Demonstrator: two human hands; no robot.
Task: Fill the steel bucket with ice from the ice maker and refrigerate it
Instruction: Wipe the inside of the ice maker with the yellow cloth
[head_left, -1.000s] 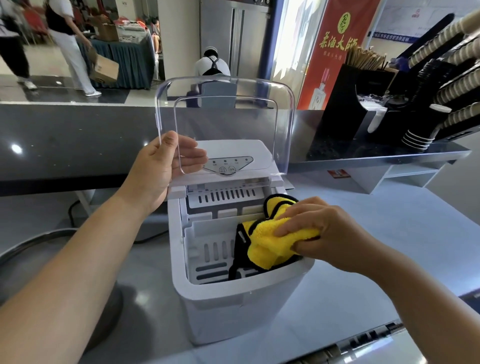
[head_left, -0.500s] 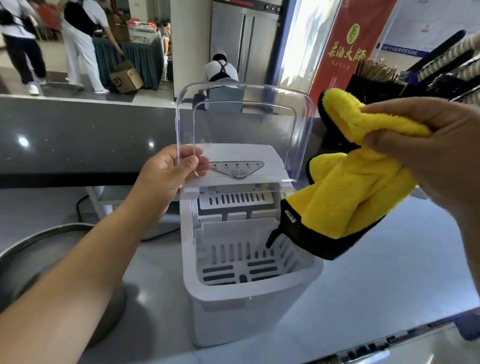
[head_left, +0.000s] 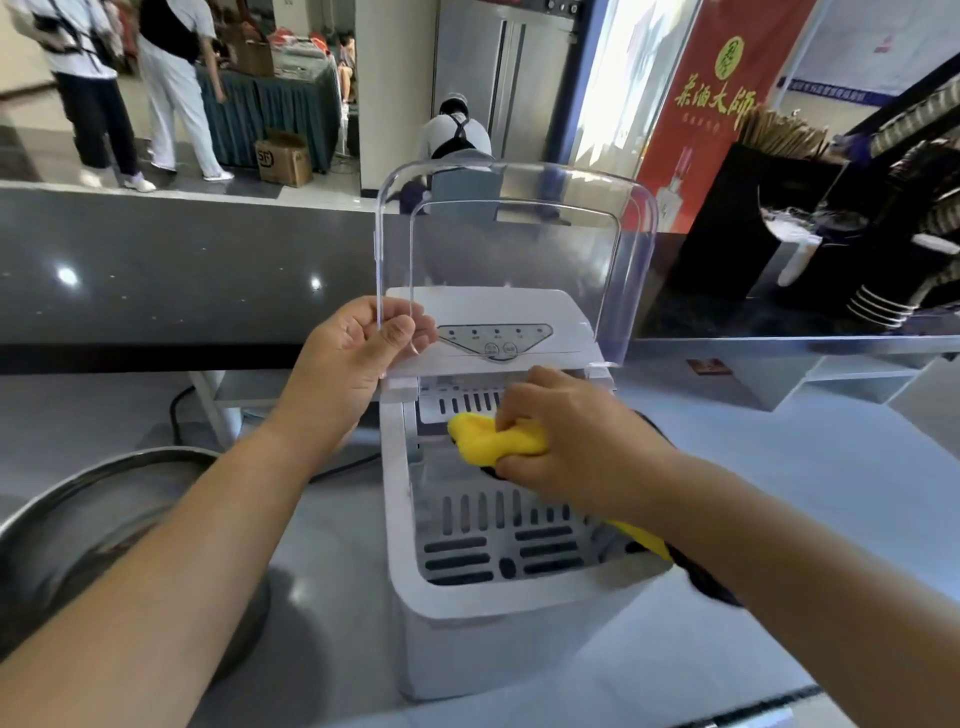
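Opened ice maker (head_left: 498, 613), clear lid (head_left: 514, 260) upright: the left hand (head_left: 358, 353) has its grip pinched on the lid's 9 o'clock edge, and the right hand (head_left: 566, 431) has its grip clamped on a yellow cloth (head_left: 493, 441) at the inner 12 o'clock wall. The steel bucket (head_left: 119, 467) stands apart at 8 o'clock, with open surface (head_left: 805, 493) at 3 o'clock.

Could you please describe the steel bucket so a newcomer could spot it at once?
On the grey counter, find the white ice maker. The steel bucket stands left of it, at the frame's edge: the only round, shiny metal vessel nearby.
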